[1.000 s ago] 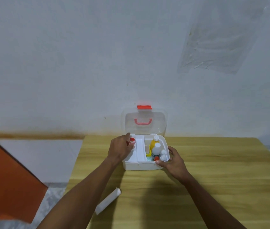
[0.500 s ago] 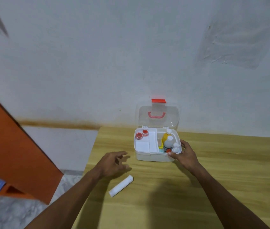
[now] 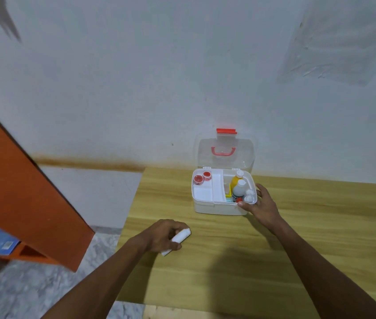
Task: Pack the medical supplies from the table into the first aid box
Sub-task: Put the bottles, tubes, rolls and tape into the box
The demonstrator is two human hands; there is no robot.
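**Left hand wrapped round bandage roll, right hand at box corner**

Fingers of left hand (image 3: 161, 236) curled closed over white bandage roll (image 3: 177, 240), both ends poking out past the knuckles and thumb. Roll lying on wooden table (image 3: 274, 261), near its left edge, well apart from first aid box (image 3: 214, 207).

Right hand (image 3: 260, 204) spread open, gripping nothing; thumb tip pressed to box's front right corner, fingers along the right wall.

Box against the wall at table's far side, clear lid (image 3: 225, 153) standing upright, red latch on top. Left tray compartment: two red-centred tape rolls (image 3: 202, 177) side by side at the back. Right compartment: yellow bottle (image 3: 236, 179), white bottle (image 3: 240, 188) just in front, two small white caps (image 3: 249, 195) at the right. Smaller items underneath too cluttered to identify.

Orange furniture (image 3: 21, 192) off table's left.
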